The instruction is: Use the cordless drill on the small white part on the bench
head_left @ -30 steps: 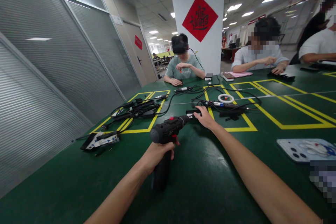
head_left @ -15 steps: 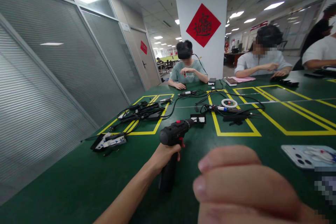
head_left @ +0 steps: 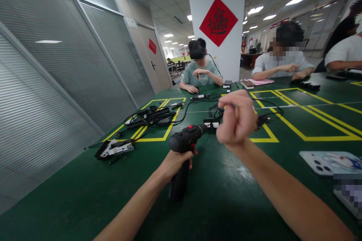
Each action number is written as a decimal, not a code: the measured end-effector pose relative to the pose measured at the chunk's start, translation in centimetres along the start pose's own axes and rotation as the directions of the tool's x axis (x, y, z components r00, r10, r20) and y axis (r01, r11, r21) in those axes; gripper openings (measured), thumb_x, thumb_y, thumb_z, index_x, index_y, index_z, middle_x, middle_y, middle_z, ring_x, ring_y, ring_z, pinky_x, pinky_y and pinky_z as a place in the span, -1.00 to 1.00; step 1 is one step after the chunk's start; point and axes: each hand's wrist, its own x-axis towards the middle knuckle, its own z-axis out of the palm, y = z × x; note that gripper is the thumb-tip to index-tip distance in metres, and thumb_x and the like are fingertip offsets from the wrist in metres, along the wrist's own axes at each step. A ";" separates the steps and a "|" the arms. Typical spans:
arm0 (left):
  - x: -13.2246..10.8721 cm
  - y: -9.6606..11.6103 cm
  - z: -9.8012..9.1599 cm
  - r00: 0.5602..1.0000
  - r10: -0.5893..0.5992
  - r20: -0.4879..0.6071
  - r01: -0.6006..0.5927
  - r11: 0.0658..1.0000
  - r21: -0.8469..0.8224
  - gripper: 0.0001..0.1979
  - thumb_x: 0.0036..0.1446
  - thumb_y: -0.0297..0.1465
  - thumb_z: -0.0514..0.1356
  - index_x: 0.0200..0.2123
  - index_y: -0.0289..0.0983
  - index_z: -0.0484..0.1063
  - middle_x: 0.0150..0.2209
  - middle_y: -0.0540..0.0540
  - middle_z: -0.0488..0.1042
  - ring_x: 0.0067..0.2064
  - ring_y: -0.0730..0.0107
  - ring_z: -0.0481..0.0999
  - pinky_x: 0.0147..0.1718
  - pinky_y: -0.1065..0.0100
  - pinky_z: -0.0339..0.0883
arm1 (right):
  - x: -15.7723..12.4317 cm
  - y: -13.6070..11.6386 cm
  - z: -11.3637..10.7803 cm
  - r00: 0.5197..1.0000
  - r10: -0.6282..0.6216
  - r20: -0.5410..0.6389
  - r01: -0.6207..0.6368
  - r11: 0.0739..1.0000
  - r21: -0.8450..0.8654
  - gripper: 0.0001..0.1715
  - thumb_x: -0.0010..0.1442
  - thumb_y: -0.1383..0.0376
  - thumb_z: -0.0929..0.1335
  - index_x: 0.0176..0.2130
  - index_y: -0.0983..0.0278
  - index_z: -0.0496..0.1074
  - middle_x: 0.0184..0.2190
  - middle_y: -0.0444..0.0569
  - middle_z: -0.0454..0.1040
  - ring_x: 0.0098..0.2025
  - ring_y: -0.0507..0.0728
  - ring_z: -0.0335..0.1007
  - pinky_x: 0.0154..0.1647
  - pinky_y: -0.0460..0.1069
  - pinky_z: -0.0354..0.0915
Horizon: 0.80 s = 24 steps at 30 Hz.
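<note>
My left hand (head_left: 177,162) is wrapped round the grip of a black cordless drill (head_left: 185,138) with red buttons. The drill stands upright on its base, its chuck pointing away from me toward a small black box with white inside (head_left: 211,124). To the right, my right hand (head_left: 237,118) is raised over the table with its fingers curled and pressed together. Whatever those fingers hold, if anything, is hidden. That hand covers part of the cables and tools behind it.
The green table (head_left: 135,180) carries yellow tape outlines. A tangle of black cables (head_left: 152,116) lies left, with a black tray of white packets (head_left: 115,148) nearer me. A phone in a pale case (head_left: 330,162) lies right. Several people sit across the table.
My right hand has moved away from close before the camera, forward over the table, fingers still closed. My left hand keeps its hold on the drill. The view has shifted slightly.
</note>
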 end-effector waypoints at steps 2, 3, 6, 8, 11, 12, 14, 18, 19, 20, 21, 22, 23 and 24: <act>0.1 -0.3 -0.1 0.999 0.029 0.041 -0.029 1.000 -0.006 -0.81 -0.07 -0.42 0.09 -0.32 -0.32 0.37 -0.57 0.01 0.39 -0.57 0.48 0.35 -0.53 0.44 0.16 | -2.9 5.9 0.6 0.958 0.234 0.165 -0.209 0.965 -0.158 -0.77 0.13 0.38 0.15 -0.26 0.26 0.33 -0.39 -0.01 0.31 -0.30 0.12 0.29 -0.24 0.09 0.28; 0.1 -0.5 -0.1 0.997 0.041 0.060 -0.040 0.999 -0.008 -0.81 -0.06 -0.42 0.09 -0.31 -0.32 0.37 -0.57 0.01 0.38 -0.57 0.48 0.36 -0.53 0.45 0.15 | -4.7 8.4 0.5 0.916 0.326 0.232 -0.275 0.934 -0.227 -0.77 0.14 0.38 0.15 -0.26 0.28 0.34 -0.35 0.01 0.32 -0.24 0.14 0.28 -0.18 0.10 0.27; 0.4 -1.0 -0.3 0.995 0.055 0.085 -0.054 0.998 -0.011 -0.82 -0.04 -0.42 0.09 -0.31 -0.31 0.36 -0.54 0.02 0.38 -0.56 0.49 0.36 -0.53 0.45 0.16 | -10.7 13.5 -0.5 0.743 0.523 0.418 -0.387 0.845 -0.370 -0.69 0.09 0.36 0.21 -0.14 0.29 0.35 -0.16 0.06 0.30 -0.06 0.17 0.23 0.04 0.12 0.16; 0.6 -1.3 -0.3 0.995 0.062 0.081 -0.061 0.998 -0.018 -0.83 -0.04 -0.42 0.09 -0.31 -0.31 0.36 -0.47 -0.01 0.40 -0.56 0.50 0.36 -0.51 0.43 0.18 | -13.7 15.1 -1.3 0.643 0.596 0.481 -0.436 0.801 -0.411 -0.58 0.05 0.34 0.25 -0.05 0.27 0.32 -0.06 0.06 0.25 0.01 0.17 0.19 0.11 0.11 0.11; 0.9 -1.6 -0.3 0.994 0.076 0.075 -0.074 0.997 -0.026 -0.82 -0.05 -0.42 0.10 -0.31 -0.30 0.36 -0.35 -0.04 0.41 -0.56 0.52 0.36 -0.50 0.41 0.21 | -15.9 15.9 -1.8 0.509 0.647 0.567 -0.494 0.759 -0.423 -0.54 0.03 0.29 0.29 -0.02 0.25 0.32 -0.02 0.03 0.20 0.00 0.14 0.22 0.11 0.06 0.12; 0.9 -1.6 -0.3 0.994 0.077 0.077 -0.076 0.997 -0.026 -0.83 -0.05 -0.42 0.10 -0.31 -0.30 0.36 -0.33 -0.04 0.41 -0.56 0.53 0.36 -0.50 0.41 0.21 | -16.2 16.1 -1.8 0.495 0.653 0.574 -0.501 0.754 -0.425 -0.53 0.03 0.27 0.29 -0.02 0.24 0.32 -0.01 0.03 0.20 -0.01 0.13 0.23 0.11 0.05 0.13; 0.8 -1.6 -0.3 0.994 0.077 0.083 -0.075 0.997 -0.022 -0.83 -0.05 -0.42 0.09 -0.31 -0.29 0.36 -0.31 -0.03 0.40 -0.56 0.54 0.36 -0.50 0.41 0.21 | -16.4 16.2 -1.8 0.490 0.656 0.575 -0.507 0.750 -0.424 -0.53 0.03 0.26 0.30 -0.02 0.23 0.32 -0.01 0.01 0.19 -0.02 0.12 0.24 0.10 0.03 0.13; 0.6 -1.3 -0.2 0.994 0.076 0.078 -0.077 0.997 0.007 -0.81 -0.04 -0.41 0.09 -0.30 -0.30 0.37 -0.33 -0.04 0.42 -0.55 0.52 0.37 -0.50 0.41 0.20 | -16.4 16.3 -1.8 0.482 0.676 0.557 -0.524 0.733 -0.435 -0.54 0.04 0.26 0.30 -0.01 0.19 0.31 -0.01 -0.01 0.18 -0.01 0.11 0.23 0.11 0.04 0.12; 0.6 -1.2 -0.2 0.994 0.078 0.079 -0.080 0.997 0.017 -0.82 -0.04 -0.41 0.08 -0.31 -0.30 0.37 -0.37 -0.04 0.42 -0.55 0.51 0.37 -0.50 0.41 0.20 | -16.5 16.4 -1.8 0.473 0.684 0.555 -0.531 0.724 -0.441 -0.53 0.04 0.27 0.30 0.00 0.19 0.31 -0.01 -0.01 0.19 -0.01 0.11 0.23 0.10 0.04 0.12; 0.5 -1.1 -0.1 0.993 0.080 0.081 -0.082 0.996 0.026 -0.83 -0.04 -0.41 0.08 -0.33 -0.31 0.37 -0.41 -0.02 0.41 -0.55 0.50 0.36 -0.50 0.42 0.19 | -16.5 16.4 -1.8 0.463 0.692 0.554 -0.537 0.716 -0.446 -0.53 0.04 0.27 0.30 0.00 0.18 0.30 -0.03 -0.01 0.20 -0.02 0.11 0.24 0.09 0.05 0.13; 0.5 -1.0 -0.1 0.993 0.081 0.086 -0.084 0.996 0.031 -0.84 -0.04 -0.42 0.08 -0.34 -0.31 0.37 -0.45 -0.01 0.40 -0.55 0.50 0.36 -0.50 0.42 0.18 | -16.5 16.4 -1.8 0.454 0.697 0.555 -0.542 0.710 -0.449 -0.52 0.04 0.27 0.30 0.00 0.18 0.30 -0.04 -0.01 0.22 -0.03 0.11 0.25 0.08 0.05 0.14; 0.5 -0.9 -0.1 0.993 0.080 0.089 -0.083 0.996 0.032 -0.85 -0.04 -0.42 0.08 -0.35 -0.31 0.36 -0.48 0.00 0.38 -0.56 0.50 0.35 -0.50 0.43 0.17 | -16.5 16.4 -1.9 0.447 0.700 0.558 -0.546 0.707 -0.450 -0.52 0.05 0.27 0.30 0.01 0.17 0.29 -0.06 -0.01 0.23 -0.04 0.11 0.25 0.06 0.05 0.15; 0.5 -0.8 -0.1 0.993 0.078 0.090 -0.081 0.996 0.028 -0.85 -0.04 -0.42 0.08 -0.36 -0.31 0.36 -0.50 0.01 0.37 -0.56 0.50 0.35 -0.51 0.43 0.16 | -16.5 16.4 -1.9 0.441 0.700 0.562 -0.548 0.705 -0.450 -0.52 0.05 0.26 0.30 0.01 0.17 0.29 -0.08 -0.01 0.25 -0.05 0.11 0.26 0.05 0.05 0.16; 0.4 -0.7 -0.1 0.993 0.076 0.089 -0.078 0.997 0.023 -0.86 -0.05 -0.43 0.08 -0.36 -0.32 0.36 -0.51 0.01 0.36 -0.56 0.50 0.34 -0.51 0.43 0.16 | -16.5 16.4 -1.9 0.437 0.700 0.565 -0.549 0.705 -0.449 -0.52 0.05 0.26 0.29 0.01 0.17 0.29 -0.09 -0.01 0.26 -0.06 0.11 0.26 0.04 0.06 0.16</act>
